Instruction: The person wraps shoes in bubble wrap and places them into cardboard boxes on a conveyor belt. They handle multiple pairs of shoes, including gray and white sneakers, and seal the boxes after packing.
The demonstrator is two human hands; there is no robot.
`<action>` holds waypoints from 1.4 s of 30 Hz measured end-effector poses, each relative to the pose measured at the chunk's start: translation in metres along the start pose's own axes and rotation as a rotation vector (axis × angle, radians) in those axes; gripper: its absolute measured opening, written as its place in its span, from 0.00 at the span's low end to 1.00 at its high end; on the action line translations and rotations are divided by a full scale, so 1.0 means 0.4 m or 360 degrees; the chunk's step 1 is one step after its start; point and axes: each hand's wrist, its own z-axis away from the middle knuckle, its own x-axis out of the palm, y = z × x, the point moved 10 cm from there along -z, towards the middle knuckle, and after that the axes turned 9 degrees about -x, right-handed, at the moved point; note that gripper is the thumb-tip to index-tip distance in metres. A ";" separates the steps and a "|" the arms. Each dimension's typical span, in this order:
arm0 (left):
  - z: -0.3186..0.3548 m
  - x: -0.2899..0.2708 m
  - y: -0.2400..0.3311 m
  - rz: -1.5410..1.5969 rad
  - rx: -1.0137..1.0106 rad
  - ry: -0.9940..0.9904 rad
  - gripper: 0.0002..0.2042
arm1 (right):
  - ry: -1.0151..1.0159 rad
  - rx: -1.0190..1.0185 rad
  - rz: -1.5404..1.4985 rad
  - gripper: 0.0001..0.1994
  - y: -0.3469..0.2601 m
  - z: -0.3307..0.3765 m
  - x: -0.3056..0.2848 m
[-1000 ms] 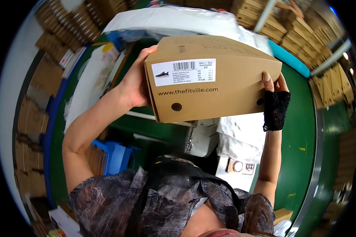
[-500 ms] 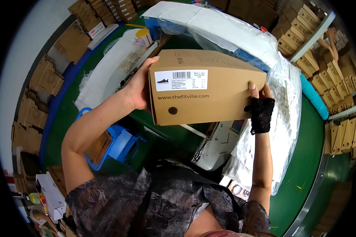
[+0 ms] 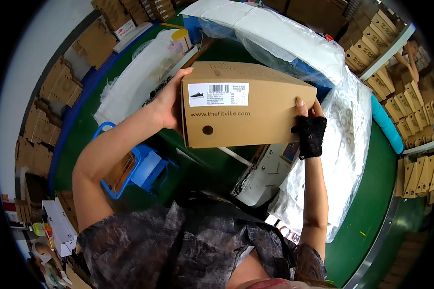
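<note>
A brown cardboard shoebox is held up in front of me, its labelled end toward me. On that end are a white sticker with a barcode and a small shoe picture, and a dark round hole at the lower left. My left hand grips the box's left side; most of its fingers are hidden behind the cardboard. My right hand, in a black fingerless lace glove, clasps the right end, thumb on the near face and the other fingers around the far corner.
A blue folding stool stands on the green floor at lower left. Clear plastic sheeting covers white material at right. A yellow-lidded tub sits beyond the box. Stacked shoeboxes line the right, near another person's arm.
The shoebox has shifted slightly left and up in view, with both hands still holding it. The surroundings have moved a little in the picture as my head turned.
</note>
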 end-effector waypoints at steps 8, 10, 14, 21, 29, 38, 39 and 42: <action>0.037 -0.033 -0.031 0.0057 -0.0064 0.0210 0.39 | -0.0094 -0.0047 -0.0092 0.27 0.000 0.017 0.024; 0.050 -0.030 -0.024 0.0015 0.0016 0.0144 0.39 | -0.0081 -0.0015 -0.0059 0.27 0.001 0.023 0.033; 0.029 -0.056 -0.030 0.0262 0.0072 0.0026 0.32 | -0.0135 -0.0096 -0.0199 0.20 -0.005 0.037 0.048; 0.093 0.043 -0.078 0.0246 0.0330 -0.0281 0.29 | -0.0379 -0.0133 -0.0371 0.29 -0.001 0.081 0.062; 0.038 -0.023 -0.107 0.0335 0.0534 -0.0361 0.30 | -0.0349 -0.0208 -0.0255 0.30 -0.015 0.106 0.077; 0.016 -0.110 -0.077 0.0302 0.0844 -0.0268 0.21 | -0.0200 -0.0435 -0.0083 0.33 -0.082 0.149 0.064; 0.003 -0.132 -0.073 0.0249 0.0874 -0.0296 0.21 | -0.0202 -0.0308 -0.0052 0.33 -0.080 0.160 0.056; 0.019 -0.035 -0.017 -0.0111 0.1225 -0.0254 0.21 | 0.0008 -0.0440 -0.0091 0.33 -0.106 0.196 -0.024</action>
